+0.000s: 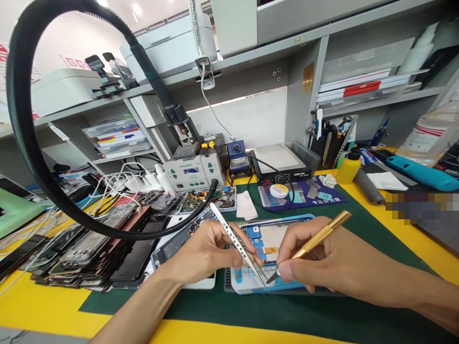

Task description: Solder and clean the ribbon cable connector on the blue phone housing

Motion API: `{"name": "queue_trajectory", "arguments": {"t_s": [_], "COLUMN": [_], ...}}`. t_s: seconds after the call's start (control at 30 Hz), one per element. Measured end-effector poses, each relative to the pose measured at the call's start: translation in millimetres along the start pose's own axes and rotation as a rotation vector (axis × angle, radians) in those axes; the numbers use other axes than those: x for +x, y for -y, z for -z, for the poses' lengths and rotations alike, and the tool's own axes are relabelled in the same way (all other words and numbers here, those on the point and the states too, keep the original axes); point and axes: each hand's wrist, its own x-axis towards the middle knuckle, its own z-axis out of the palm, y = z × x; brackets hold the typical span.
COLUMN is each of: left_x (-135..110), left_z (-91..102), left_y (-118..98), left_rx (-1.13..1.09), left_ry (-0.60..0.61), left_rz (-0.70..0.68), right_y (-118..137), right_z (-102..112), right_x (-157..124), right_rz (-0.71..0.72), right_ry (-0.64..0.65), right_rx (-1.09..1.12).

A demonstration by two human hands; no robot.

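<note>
Left hand (210,251): I'm pinching tweezers (237,241)
Right hand (328,258): gripping the knife (322,235)
Mat (201,310): green, on yellow table (46,308)
Shelf (265,53): grey, behind

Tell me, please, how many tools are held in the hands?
2: the pale tweezers in the left hand, and the gold-handled knife in the right hand. Each hand partly covers its tool.
</note>
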Motion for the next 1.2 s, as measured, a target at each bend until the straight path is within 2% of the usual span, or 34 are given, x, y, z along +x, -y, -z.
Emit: {"name": "queue_trajectory", "arguments": {"t_s": [0.37,0.63,0.83,1.2], "left_x": [-0.5,-0.4,1.0,-1.1], "left_z": [-0.1,-1.0,-2.5,0.3], "left_y": [1.1,1.4,-1.1,3.4], "left_rx": [-0.001,0.024,0.001,-0.034], "left_ry": [-0.009,-0.052,-0.039,-0.032], "left_rz": [-0.005,-0.011,-0.033,-0.058], "right_y": [2.2,-5.1,-11.5,-6.4], "right_z": [-0.5,1.9,3.1,-0.3], "right_x": [-0.5,1.9,3.3,2.2], "right_rz": [-0.039,0.000,0.022,0.028], "right_ry": [-0.030,-0.043,-0.073,-0.089], "right_rx": [0.061,0.048,0.032,0.081]}}
